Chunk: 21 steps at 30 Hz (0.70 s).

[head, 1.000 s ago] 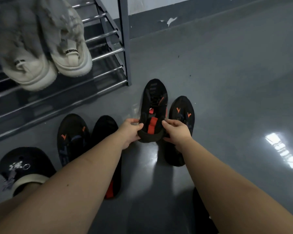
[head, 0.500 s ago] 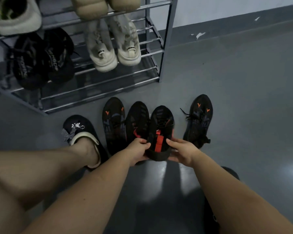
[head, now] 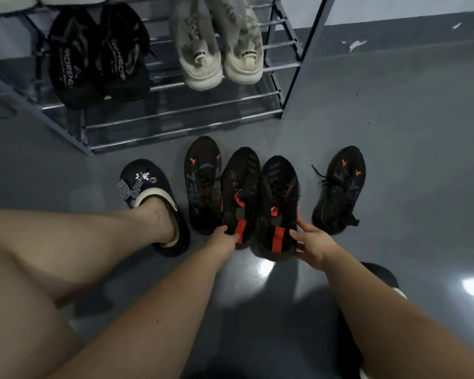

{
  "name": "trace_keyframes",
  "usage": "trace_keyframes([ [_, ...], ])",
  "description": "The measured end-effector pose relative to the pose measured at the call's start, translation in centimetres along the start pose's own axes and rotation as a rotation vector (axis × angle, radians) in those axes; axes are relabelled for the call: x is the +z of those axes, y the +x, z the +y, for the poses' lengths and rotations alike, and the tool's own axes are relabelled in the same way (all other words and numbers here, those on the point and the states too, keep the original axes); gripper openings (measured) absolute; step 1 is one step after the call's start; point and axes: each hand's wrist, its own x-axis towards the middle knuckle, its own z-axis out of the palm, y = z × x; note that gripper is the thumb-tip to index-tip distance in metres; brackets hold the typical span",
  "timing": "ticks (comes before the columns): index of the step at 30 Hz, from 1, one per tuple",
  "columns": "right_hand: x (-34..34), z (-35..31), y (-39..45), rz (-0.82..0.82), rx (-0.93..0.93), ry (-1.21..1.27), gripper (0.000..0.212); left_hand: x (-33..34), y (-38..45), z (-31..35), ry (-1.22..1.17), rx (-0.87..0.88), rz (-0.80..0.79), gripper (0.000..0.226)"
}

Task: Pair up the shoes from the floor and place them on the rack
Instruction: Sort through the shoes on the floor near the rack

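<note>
While four black sneakers (head: 274,198) line the floor, each hand's fingers (head: 298,234) pinch one heel.

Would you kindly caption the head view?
Left hand and right hand each hold a red-tabbed black sneaker's heel before the rack.

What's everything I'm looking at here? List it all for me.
Striped black sneakers with red heel tabs: two, black and red, floor centre, side by side, one in each hand.
Black sneakers with orange marks: two, on the floor, one left of the held pair, one apart at right.
Shoe rack: one, grey metal, top left.
Black sandals: a pair, on the rack.
Cream sneakers: a pair, on the rack.
Floor: grey, glossy.
Black clog: one, on the person's foot.
Hands: left hand, right hand, gripping the heels.
</note>
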Motion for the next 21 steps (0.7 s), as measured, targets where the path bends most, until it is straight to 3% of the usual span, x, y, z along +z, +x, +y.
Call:
trace_keyframes([
  [6, -0.8, -0.3, 1.8, 0.034, 0.015, -0.014, 0.054, 1.3, 1.5, 0.0, -0.128, -0.103, -0.045, 0.040],
  [10, -2.1, -0.7, 2.6, 0.029, 0.021, -0.060, 0.057, 1.6, 2.2, 0.1, -0.185, -0.107, 0.012, 0.037],
  [21, -3.7, -1.1, 3.9, -0.066, 0.084, -0.047, 0.050, 2.5, 3.2, 0.3, -0.503, -0.105, -0.093, 0.047],
])
